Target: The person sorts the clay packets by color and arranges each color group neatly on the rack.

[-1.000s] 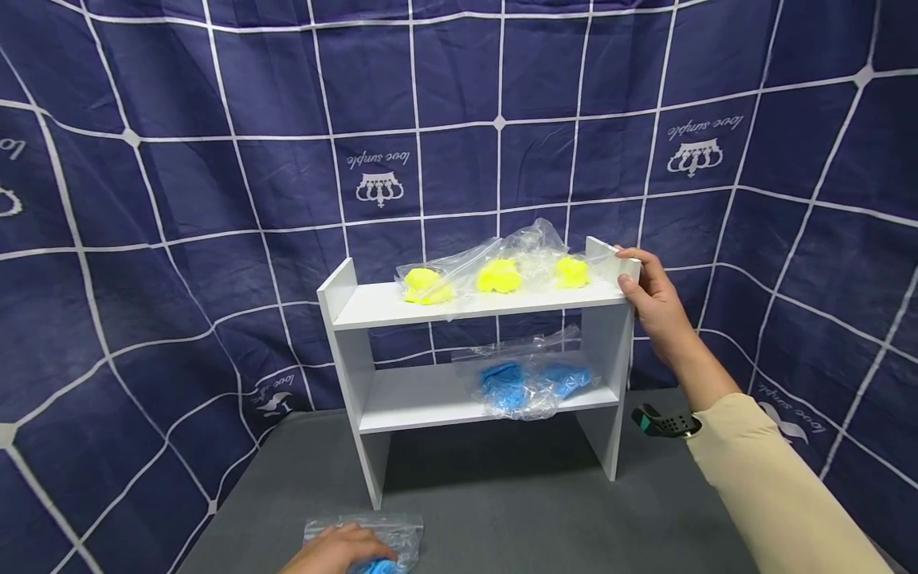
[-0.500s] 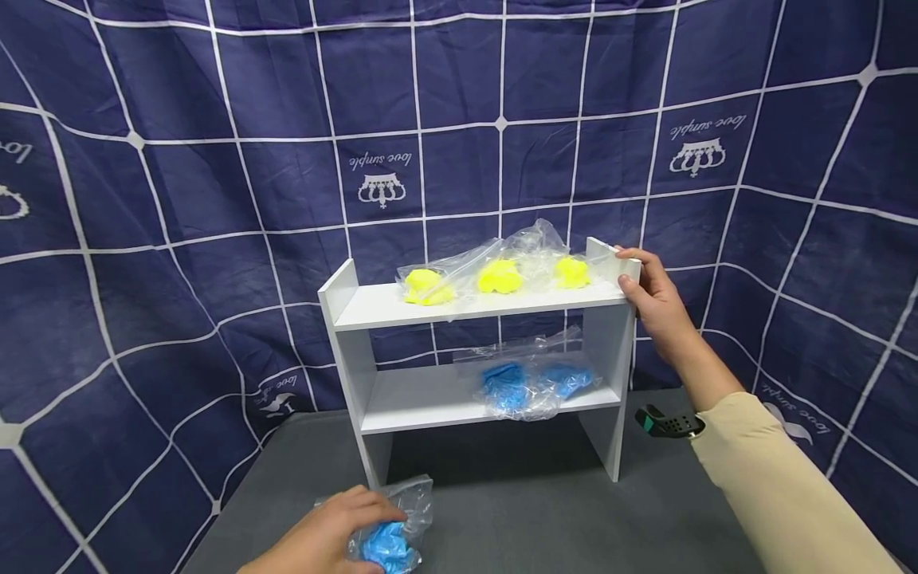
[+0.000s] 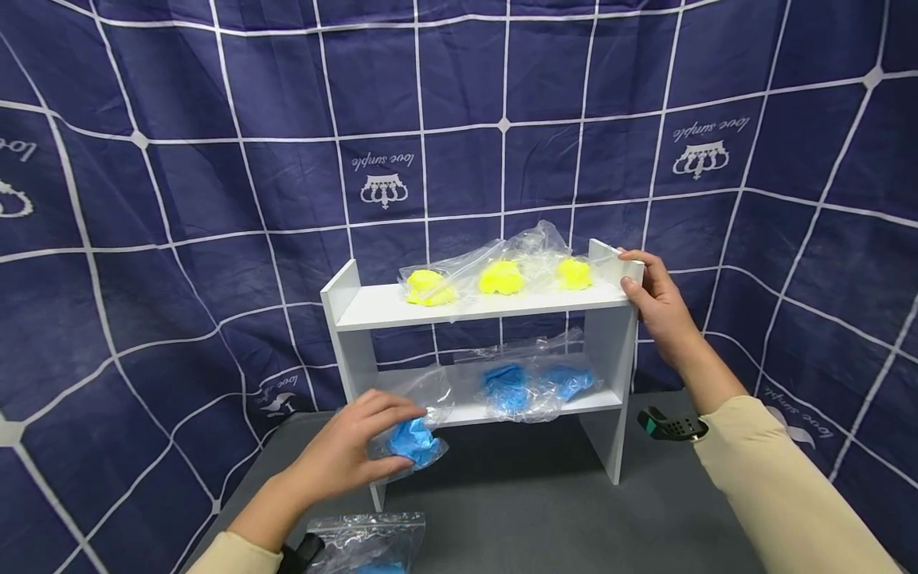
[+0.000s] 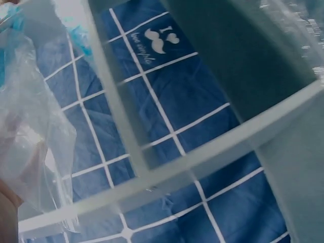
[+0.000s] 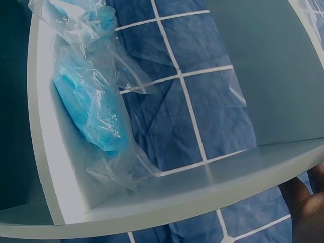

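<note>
My left hand pinches a clear zip bag with a crumpled light-blue item inside, held in front of the white shelf unit's left half, at about lower-shelf height. In the left wrist view the loose plastic of the bag hangs along the left side. At the unit's top right, my right hand grips the upper edge of the side panel, thumb in front. On the lower shelf's right half lie two clear bags with blue contents, seen close in the right wrist view as a blue bundle.
Several clear bags with yellow lumps lie along the top shelf. Another clear bag with something blue rests on the dark grey table, below my left forearm. A navy checked curtain hangs behind and at both sides.
My left hand has lifted a bag with blue contents off the table and raised it toward the lower shelf. Another bag now shows beneath. My right hand keeps its grip on the side panel.
</note>
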`<action>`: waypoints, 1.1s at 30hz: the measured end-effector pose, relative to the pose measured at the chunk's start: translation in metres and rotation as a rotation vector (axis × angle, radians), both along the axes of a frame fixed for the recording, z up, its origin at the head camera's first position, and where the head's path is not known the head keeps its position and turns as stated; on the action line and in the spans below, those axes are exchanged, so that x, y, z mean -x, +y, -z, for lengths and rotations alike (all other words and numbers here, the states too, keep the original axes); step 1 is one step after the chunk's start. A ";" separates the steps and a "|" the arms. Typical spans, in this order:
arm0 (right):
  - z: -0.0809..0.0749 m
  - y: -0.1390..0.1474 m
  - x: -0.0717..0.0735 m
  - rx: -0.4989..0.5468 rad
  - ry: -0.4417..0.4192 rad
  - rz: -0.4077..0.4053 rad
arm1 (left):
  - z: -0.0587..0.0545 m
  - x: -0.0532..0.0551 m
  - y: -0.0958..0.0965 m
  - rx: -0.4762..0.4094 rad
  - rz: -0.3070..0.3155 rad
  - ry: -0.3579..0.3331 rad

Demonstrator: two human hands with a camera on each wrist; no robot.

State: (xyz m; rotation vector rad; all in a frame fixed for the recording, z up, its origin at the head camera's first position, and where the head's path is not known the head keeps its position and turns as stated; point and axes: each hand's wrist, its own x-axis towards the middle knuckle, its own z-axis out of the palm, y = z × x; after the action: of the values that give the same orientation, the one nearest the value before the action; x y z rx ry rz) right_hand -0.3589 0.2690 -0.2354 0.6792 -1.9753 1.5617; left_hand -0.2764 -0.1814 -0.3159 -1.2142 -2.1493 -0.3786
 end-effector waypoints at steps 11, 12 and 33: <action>0.000 0.003 0.001 -0.023 -0.014 0.002 | -0.007 0.043 0.025 -0.074 -0.177 -0.051; 0.000 0.003 0.001 -0.029 -0.013 0.009 | -0.005 0.047 0.026 -0.074 -0.211 -0.073; 0.002 0.002 0.004 -0.026 -0.002 -0.023 | 0.009 0.076 0.038 -0.165 -0.467 -0.359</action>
State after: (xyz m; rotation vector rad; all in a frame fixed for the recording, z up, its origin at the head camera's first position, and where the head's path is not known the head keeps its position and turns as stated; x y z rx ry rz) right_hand -0.3625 0.2711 -0.2372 0.7127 -1.9995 1.5531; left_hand -0.3523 -0.1434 -0.3245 -0.5531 -2.5580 -0.5845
